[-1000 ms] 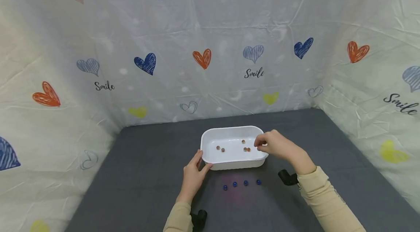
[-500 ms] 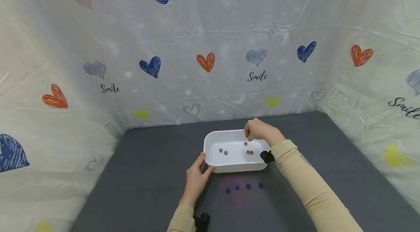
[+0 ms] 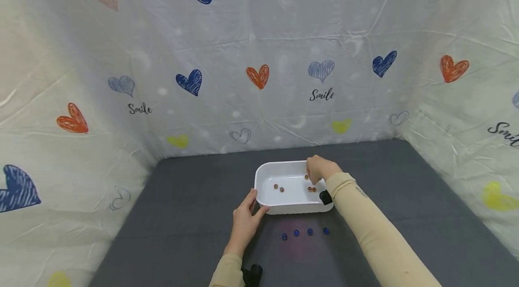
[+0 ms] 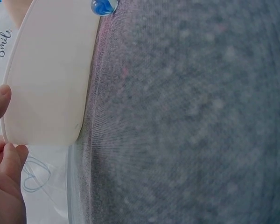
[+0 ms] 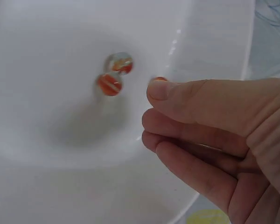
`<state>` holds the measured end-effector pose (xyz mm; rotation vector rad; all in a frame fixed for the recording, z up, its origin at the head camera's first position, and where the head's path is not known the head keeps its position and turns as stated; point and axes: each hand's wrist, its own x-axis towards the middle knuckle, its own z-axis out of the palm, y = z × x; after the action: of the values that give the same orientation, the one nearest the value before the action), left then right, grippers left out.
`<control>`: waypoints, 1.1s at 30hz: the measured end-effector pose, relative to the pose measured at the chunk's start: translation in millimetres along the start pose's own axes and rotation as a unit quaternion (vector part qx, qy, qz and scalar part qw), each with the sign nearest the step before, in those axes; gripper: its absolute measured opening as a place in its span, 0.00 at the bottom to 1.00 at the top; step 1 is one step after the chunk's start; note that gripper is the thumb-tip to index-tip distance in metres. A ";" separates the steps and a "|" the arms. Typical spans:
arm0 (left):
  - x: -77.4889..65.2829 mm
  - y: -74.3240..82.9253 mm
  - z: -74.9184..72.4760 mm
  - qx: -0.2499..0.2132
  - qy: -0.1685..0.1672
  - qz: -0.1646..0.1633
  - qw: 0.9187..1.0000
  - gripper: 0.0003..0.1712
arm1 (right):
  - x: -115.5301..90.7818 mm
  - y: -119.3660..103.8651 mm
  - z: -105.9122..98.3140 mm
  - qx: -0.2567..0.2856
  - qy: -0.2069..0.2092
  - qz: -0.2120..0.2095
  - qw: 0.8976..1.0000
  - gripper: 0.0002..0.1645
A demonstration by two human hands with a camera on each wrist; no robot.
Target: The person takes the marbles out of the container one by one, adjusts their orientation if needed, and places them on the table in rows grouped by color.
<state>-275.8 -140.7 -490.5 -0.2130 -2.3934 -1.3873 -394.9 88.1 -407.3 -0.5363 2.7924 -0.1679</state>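
A white tray [image 3: 296, 209] stands on the table. My left hand [image 3: 244, 224] holds its near left corner, the thumb at the front side and the fingers at the left side. In the tray lie several orange-and-clear glass marbles [image 3: 281, 189]; two of them touch each other. My right hand [image 3: 322, 169] is over the right part of the tray, fingers loosely bent. In the right wrist view, another marble [image 5: 160, 79] shows partly behind the thumb tip, and no marble is visible between thumb and fingers. Several blue marbles [image 3: 296, 233] form a row in front of the tray.
The dark grey tabletop [image 3: 194, 215] reaches back to a pale curtain [image 3: 219, 111] printed with hearts and "Smile", which also hangs at both sides. Black wrist cameras [image 3: 325, 197] sit on both wrists.
My right hand has moved left and inward over the tray, then slightly lower, near the marbles. The left hand has stayed at the tray corner. The view has shifted slightly.
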 end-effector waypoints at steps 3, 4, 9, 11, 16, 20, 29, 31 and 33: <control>0.0 0.2 0.6 -0.001 -0.001 0.000 1.000 0.35 | 1.2 0.8 6.7 -0.017 -0.010 0.020 1.000 0.07; 0.1 0.1 0.7 -0.002 -0.001 0.000 1.000 0.35 | 1.7 0.8 8.3 -0.020 -0.012 0.024 0.999 0.07; 1.8 0.4 -0.5 0.001 0.000 0.002 1.000 0.35 | 2.1 -1.9 6.5 -0.035 -0.018 0.036 0.999 0.06; 2.3 0.8 -0.9 -0.001 0.003 0.004 1.000 0.35 | 2.4 -2.1 5.2 -0.042 -0.023 0.036 0.998 0.06; 0.4 1.1 -0.6 -0.001 0.000 0.007 1.000 0.35 | 2.4 -0.8 7.7 -0.009 -0.050 0.046 0.998 0.08; -0.9 0.5 -0.5 0.002 -0.002 0.008 1.000 0.36 | 2.5 -1.4 10.2 0.014 -0.061 0.052 0.997 0.08; 0.9 0.9 -0.5 -0.002 0.001 0.007 1.000 0.35 | 0.1 -3.6 8.2 -0.019 -0.059 0.060 0.996 0.08; 0.7 0.7 -0.3 -0.002 0.001 0.006 1.000 0.35 | -0.3 -3.0 8.6 -0.019 -0.057 0.060 0.996 0.08; 0.3 0.9 -0.2 -0.001 0.001 0.007 1.000 0.35 | -0.4 -1.7 9.0 -0.013 -0.056 0.061 0.997 0.07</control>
<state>-275.8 -140.4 -489.6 -0.2279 -2.3851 -1.3825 -391.3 86.1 -415.5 -0.3687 2.7117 -0.0728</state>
